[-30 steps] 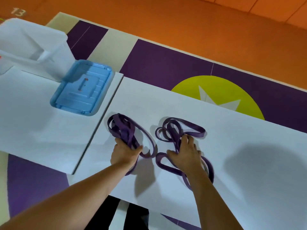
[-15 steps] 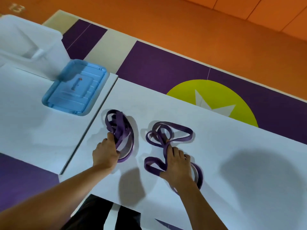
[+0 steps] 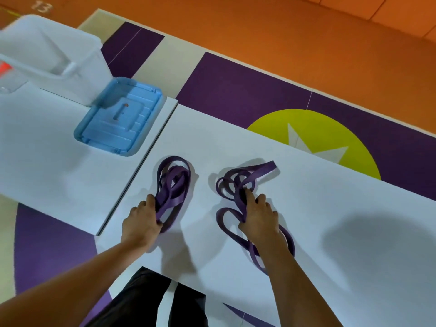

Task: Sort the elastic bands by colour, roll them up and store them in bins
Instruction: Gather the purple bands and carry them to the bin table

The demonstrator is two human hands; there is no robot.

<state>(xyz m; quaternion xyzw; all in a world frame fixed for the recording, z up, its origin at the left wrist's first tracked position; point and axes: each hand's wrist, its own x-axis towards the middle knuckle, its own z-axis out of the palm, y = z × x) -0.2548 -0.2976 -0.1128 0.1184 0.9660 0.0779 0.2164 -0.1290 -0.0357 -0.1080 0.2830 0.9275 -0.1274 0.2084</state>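
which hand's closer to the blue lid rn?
Left. The left hand, gripping one purple band bundle, is nearer the person than the blue lid and slightly right; the right hand lies farther right.

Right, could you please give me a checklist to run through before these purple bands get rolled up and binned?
1. The left hand grips the left bundle: ok.
2. The right hand grips the right bundle: ok.
3. Both bundles are one colour, purple: ok.
4. The right bundle is rolled tight: not ok; a loose end sticks out and a loop trails by the wrist.
5. The bin is open, with the blue lid lying beside it: ok.
6. Room inside the bin: cannot tell.
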